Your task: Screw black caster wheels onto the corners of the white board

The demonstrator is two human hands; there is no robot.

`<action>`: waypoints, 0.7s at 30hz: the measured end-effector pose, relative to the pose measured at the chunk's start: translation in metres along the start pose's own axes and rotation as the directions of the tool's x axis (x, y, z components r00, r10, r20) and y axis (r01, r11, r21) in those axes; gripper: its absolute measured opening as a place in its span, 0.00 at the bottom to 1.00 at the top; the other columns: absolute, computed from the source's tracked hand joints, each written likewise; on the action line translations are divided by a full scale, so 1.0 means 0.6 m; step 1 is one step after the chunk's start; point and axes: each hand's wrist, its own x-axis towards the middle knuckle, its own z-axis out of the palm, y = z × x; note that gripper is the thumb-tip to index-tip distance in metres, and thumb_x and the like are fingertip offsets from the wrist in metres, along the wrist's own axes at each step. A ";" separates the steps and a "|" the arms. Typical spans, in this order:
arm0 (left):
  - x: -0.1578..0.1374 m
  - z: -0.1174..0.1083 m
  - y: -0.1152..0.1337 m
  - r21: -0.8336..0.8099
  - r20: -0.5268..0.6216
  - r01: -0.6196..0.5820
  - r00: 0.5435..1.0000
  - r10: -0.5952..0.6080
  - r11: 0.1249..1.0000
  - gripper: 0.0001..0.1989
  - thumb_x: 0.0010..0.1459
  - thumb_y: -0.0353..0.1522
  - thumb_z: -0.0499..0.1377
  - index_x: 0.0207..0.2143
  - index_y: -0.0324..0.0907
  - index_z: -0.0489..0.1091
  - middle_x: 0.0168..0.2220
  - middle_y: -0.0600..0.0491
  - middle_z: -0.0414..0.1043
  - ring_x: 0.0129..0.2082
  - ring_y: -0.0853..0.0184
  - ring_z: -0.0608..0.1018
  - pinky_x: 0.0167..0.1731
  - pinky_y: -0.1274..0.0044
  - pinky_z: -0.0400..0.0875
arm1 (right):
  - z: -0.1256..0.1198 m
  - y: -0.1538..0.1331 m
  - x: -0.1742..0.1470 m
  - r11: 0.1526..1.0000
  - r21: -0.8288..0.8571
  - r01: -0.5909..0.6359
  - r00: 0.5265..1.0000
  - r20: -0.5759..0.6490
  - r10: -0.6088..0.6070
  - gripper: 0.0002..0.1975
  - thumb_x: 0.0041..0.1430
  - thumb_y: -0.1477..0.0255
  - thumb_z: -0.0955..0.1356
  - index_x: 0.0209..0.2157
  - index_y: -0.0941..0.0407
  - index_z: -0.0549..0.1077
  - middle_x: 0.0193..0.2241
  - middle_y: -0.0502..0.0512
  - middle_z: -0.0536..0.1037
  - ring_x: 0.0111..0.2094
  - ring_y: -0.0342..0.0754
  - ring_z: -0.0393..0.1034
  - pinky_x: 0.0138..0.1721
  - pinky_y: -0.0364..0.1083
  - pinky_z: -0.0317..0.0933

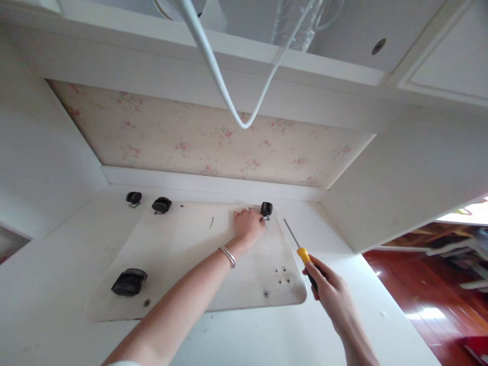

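in the right hand (331,284), the screwdriver (303,253) points forward, slanting left.

setting: home | floral wallpaper (213,147) | white cabinetry (427,173) | glossy reddish wood floor (412,284)

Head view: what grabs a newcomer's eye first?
Probably the white cable looping down at top centre, in front of the floral panel. Next, the yellow-and-black screwdriver in the right hand, just off the right edge of the white board. Then the left hand, at the black caster by the board's far right corner.
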 end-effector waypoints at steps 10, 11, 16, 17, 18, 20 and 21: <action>-0.148 -0.132 -0.001 -0.333 0.007 -0.138 0.989 0.149 0.933 0.12 0.62 0.35 0.55 0.34 0.50 0.80 0.34 0.55 0.78 0.36 0.66 0.76 0.42 0.73 0.66 | 0.015 0.004 -0.031 0.909 0.416 0.025 0.998 -0.065 0.003 0.25 0.52 0.54 0.72 0.46 0.56 0.74 0.34 0.52 0.74 0.19 0.37 0.57 0.16 0.42 0.48; -0.179 -0.156 -0.009 -0.417 0.021 -0.153 0.984 0.178 0.896 0.12 0.63 0.36 0.55 0.34 0.50 0.79 0.33 0.54 0.78 0.35 0.66 0.76 0.42 0.73 0.67 | 0.017 0.007 -0.039 0.894 0.447 0.029 0.997 -0.081 0.008 0.23 0.53 0.56 0.72 0.45 0.56 0.74 0.35 0.51 0.74 0.19 0.37 0.57 0.17 0.42 0.48; -0.338 -0.246 -0.109 -0.606 0.068 0.046 0.998 -0.006 0.794 0.12 0.61 0.41 0.56 0.32 0.49 0.78 0.28 0.52 0.73 0.30 0.64 0.74 0.29 0.75 0.70 | 0.032 0.007 -0.081 0.816 0.578 0.015 0.992 -0.109 0.059 0.19 0.51 0.61 0.74 0.44 0.54 0.74 0.38 0.52 0.74 0.21 0.36 0.58 0.17 0.39 0.51; -0.366 -0.256 -0.138 -0.643 0.015 0.094 0.994 -0.109 0.760 0.12 0.60 0.42 0.58 0.29 0.49 0.77 0.27 0.52 0.72 0.28 0.65 0.73 0.27 0.76 0.70 | 0.036 0.005 -0.089 0.806 0.592 -0.001 0.992 -0.098 0.074 0.20 0.50 0.61 0.75 0.43 0.54 0.74 0.38 0.52 0.74 0.20 0.36 0.57 0.17 0.39 0.51; -0.390 -0.264 -0.170 -0.667 -0.046 0.137 0.974 -0.224 0.733 0.11 0.58 0.42 0.59 0.29 0.48 0.77 0.28 0.52 0.73 0.28 0.65 0.74 0.28 0.76 0.71 | 0.041 0.003 -0.096 0.800 0.599 -0.021 0.992 -0.087 0.091 0.20 0.49 0.61 0.75 0.43 0.54 0.74 0.37 0.52 0.74 0.20 0.36 0.57 0.16 0.39 0.51; -0.428 -0.278 -0.232 -0.693 -0.223 0.185 0.864 -0.451 0.697 0.10 0.54 0.43 0.63 0.31 0.47 0.76 0.33 0.52 0.75 0.33 0.62 0.76 0.30 0.76 0.73 | 0.051 -0.002 -0.109 0.796 0.602 -0.058 0.990 -0.068 0.124 0.21 0.48 0.61 0.76 0.42 0.54 0.74 0.37 0.52 0.74 0.20 0.36 0.58 0.16 0.38 0.52; -0.440 -0.285 -0.263 -0.691 -0.302 0.205 0.789 -0.535 0.693 0.11 0.53 0.44 0.63 0.32 0.47 0.76 0.35 0.53 0.76 0.36 0.61 0.76 0.32 0.76 0.73 | 0.058 -0.005 -0.114 0.795 0.602 -0.073 0.989 -0.057 0.135 0.22 0.47 0.61 0.76 0.43 0.54 0.75 0.37 0.53 0.75 0.20 0.36 0.58 0.16 0.38 0.52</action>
